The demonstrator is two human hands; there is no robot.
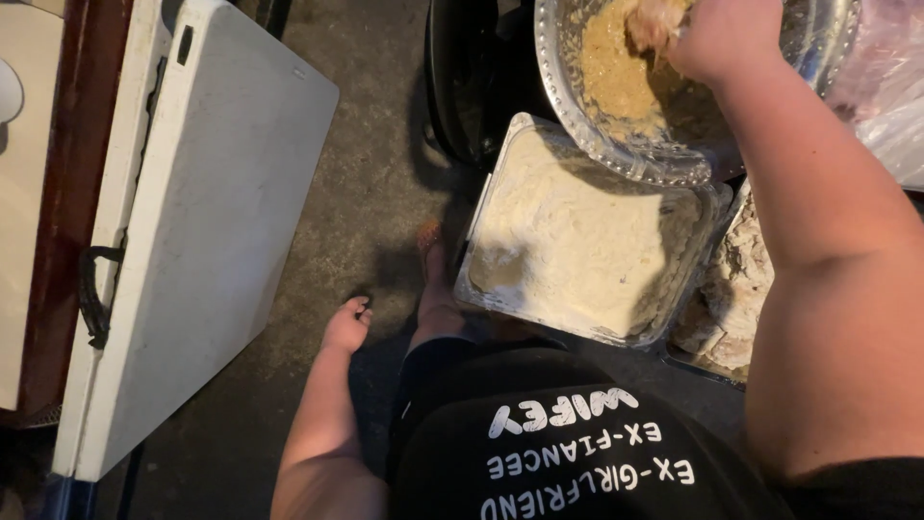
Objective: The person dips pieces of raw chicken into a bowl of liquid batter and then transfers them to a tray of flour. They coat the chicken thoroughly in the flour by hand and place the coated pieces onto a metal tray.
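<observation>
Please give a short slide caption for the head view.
Right hand in batter bowl above flour tray; left hand hangs free.

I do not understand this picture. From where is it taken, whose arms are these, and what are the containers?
There is no machine here. The single picture comes from a camera worn on a person's head, looking down, so you see that person's own body. The right hand reaches into a shiny metal bowl of yellowish-brown wet mix and touches a pale piece of food; whether it closes around it is unclear. The left hand hangs free beside the body, holding nothing. Below the bowl is a foil tray of white flour. Another tray at right holds coated pieces. A white folded table leans at left.
</observation>
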